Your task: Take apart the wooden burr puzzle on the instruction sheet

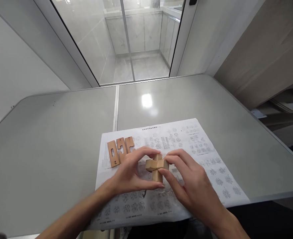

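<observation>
Between my two hands is a wooden burr puzzle (157,165) of pale interlocking blocks, held just above a printed sheet. My left hand (134,169) spans it, thumb at the near end and fingers at the far end of the upright bar. With thumb and fingertips, my right hand (190,177) pinches the right arm of the cross. Left of the puzzle lie three flat wooden pieces with cut-outs: one marked 2 (113,154), a middle one marked 1 (121,150), and a third piece (130,145) partly behind my left hand.
The instruction sheet (186,132), covered in small diagrams, lies on a grey folding table (62,139) and reaches its front edge. A glass sliding door (134,43) stands beyond the far edge. Wooden shelving (268,66) is at the right.
</observation>
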A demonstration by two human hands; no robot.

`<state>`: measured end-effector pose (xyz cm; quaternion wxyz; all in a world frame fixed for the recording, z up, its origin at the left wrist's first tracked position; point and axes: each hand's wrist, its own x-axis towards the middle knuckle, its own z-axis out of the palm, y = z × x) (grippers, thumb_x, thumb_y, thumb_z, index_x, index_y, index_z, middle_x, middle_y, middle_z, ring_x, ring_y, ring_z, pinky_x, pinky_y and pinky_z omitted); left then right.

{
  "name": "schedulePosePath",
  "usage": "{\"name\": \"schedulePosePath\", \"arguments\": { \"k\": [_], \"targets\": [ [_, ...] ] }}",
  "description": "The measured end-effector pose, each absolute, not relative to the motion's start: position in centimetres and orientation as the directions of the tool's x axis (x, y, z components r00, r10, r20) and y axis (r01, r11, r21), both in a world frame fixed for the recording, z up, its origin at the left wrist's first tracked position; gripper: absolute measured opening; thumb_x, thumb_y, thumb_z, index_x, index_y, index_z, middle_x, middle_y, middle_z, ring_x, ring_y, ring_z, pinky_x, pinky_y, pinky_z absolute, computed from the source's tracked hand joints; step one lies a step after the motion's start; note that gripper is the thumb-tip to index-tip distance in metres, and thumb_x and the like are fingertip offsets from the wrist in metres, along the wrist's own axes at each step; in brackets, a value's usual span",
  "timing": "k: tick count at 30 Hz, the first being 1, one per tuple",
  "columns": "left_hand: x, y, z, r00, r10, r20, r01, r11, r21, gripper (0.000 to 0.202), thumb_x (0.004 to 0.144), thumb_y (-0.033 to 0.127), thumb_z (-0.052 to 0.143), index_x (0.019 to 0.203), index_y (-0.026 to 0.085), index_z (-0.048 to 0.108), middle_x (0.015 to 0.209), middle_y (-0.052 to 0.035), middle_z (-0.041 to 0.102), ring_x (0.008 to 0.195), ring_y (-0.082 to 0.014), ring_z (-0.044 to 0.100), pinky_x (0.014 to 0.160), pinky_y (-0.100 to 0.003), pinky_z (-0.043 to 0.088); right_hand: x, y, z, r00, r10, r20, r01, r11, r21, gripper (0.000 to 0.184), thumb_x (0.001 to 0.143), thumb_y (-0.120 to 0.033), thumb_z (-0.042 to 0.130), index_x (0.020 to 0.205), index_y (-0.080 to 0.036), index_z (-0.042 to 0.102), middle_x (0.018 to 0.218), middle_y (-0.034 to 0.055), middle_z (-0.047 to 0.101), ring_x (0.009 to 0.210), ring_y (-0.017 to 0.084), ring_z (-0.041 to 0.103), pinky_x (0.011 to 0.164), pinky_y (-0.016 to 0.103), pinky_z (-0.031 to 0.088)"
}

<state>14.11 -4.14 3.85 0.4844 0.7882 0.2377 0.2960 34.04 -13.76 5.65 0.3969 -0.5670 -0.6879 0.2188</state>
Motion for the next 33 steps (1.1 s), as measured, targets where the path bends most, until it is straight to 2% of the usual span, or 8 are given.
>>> {"name": "schedulePosePath", "arguments": {
  "k": [6, 12, 16, 21, 26, 33],
  "targets": [
    [13.7, -3.8, 3.7, 0.749, 0.641, 0.169, 0.097, -0.359, 0.928, 0.069, 0.070, 0.048, 0.095, 0.129, 0.026, 0.067, 0.113, -0.0064, 0.075, 0.102, -0.0253, 0.071, 0.092, -0.038, 0.056, 34.5, -13.8, 5.5, -0.125, 0.933, 0.338, 0.595, 0.343, -0.727, 0.012, 0.107, -0.021, 0.055, 0.115, -0.021, 0.063, 0.105, 0.0069, 0.066, 0.092, 0.020, 0.065, 0.078, 0.033, 0.055],
    [13.4, -3.5, 4.3, 0.817, 0.577, 0.015, 0.064, -0.117, 0.991, 0.057, 0.084, 0.060, 0.077, 0.125, 0.021, 0.071, 0.110, -0.0093, 0.076, 0.102, -0.0275, 0.071, 0.091, -0.041, 0.057, 35.0, -13.8, 6.0, -0.195, 0.919, 0.341, 0.500, 0.393, -0.772, 0.022, 0.108, -0.018, 0.053, 0.125, -0.025, 0.065, 0.114, 0.0064, 0.068, 0.101, 0.020, 0.067, 0.084, 0.032, 0.058],
    [13.3, -3.4, 4.4, 0.825, 0.565, 0.000, -0.007, 0.009, 1.000, 0.057, 0.089, 0.061, 0.072, 0.130, 0.022, 0.070, 0.116, -0.0107, 0.074, 0.106, -0.0285, 0.071, 0.092, -0.042, 0.058, 35.4, -13.8, 6.2, -0.227, 0.912, 0.341, 0.470, 0.409, -0.782, 0.030, 0.108, -0.015, 0.053, 0.134, -0.028, 0.063, 0.118, 0.0045, 0.069, 0.103, 0.018, 0.068, 0.086, 0.030, 0.058],
    [13.4, -3.6, 4.5, 0.769, 0.637, 0.048, -0.003, -0.071, 0.997, 0.055, 0.085, 0.051, 0.081, 0.131, 0.023, 0.069, 0.117, -0.0103, 0.073, 0.106, -0.0285, 0.071, 0.092, -0.043, 0.058, 34.9, -14.3, 5.9, -0.164, 0.941, 0.295, 0.514, 0.337, -0.789, 0.029, 0.105, -0.030, 0.062, 0.133, -0.025, 0.058, 0.103, 0.0032, 0.069, 0.082, 0.018, 0.065, 0.073, 0.031, 0.057],
    [13.5, -3.6, 4.4, 0.768, 0.637, 0.067, 0.013, -0.121, 0.993, 0.059, 0.083, 0.047, 0.085, 0.136, 0.027, 0.067, 0.121, -0.0109, 0.073, 0.110, -0.0297, 0.071, 0.093, -0.045, 0.059, 34.1, -14.5, 5.2, -0.043, 0.971, 0.237, 0.519, 0.225, -0.825, 0.008, 0.106, -0.030, 0.059, 0.111, -0.025, 0.061, 0.087, -0.0012, 0.065, 0.071, 0.015, 0.061, 0.062, 0.026, 0.051],
    [13.6, -3.6, 4.1, 0.760, 0.644, 0.091, -0.019, -0.118, 0.993, 0.064, 0.078, 0.041, 0.091, 0.136, 0.031, 0.066, 0.123, -0.0084, 0.072, 0.112, -0.0288, 0.071, 0.095, -0.043, 0.060, 33.5, -14.2, 4.8, -0.030, 0.982, 0.184, 0.449, 0.178, -0.876, 0.005, 0.104, -0.027, 0.060, 0.105, -0.026, 0.064, 0.093, -0.0008, 0.069, 0.073, 0.015, 0.062, 0.063, 0.026, 0.051]
  ]
}}
